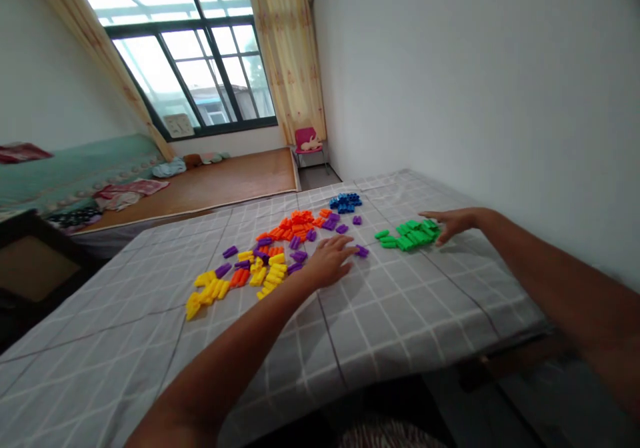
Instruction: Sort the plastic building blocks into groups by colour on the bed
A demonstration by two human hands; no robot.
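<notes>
My left hand (330, 260) hovers or rests low over the checked cloth, fingers stretched and apart. Just past its fingertips lies a small purple plastic piece (361, 251); more purple pieces (299, 257) lie on its other side. My right hand (454, 223) is at the right end of a heap of green plastic pieces (416, 233), thumb and fingers spread around its edge. Whether it touches them is hard to tell. Orange pieces (295, 225) form a heap farther back, yellow pieces (273, 278) lie to the left, and a blue cluster (345, 202) sits at the back.
The grey checked cloth (390, 321) covers the table up to its near edge. A white wall (450, 81) runs along the right. Beyond the table are a low bed platform (225, 180), a pink chair (307, 140) and a window (195, 68).
</notes>
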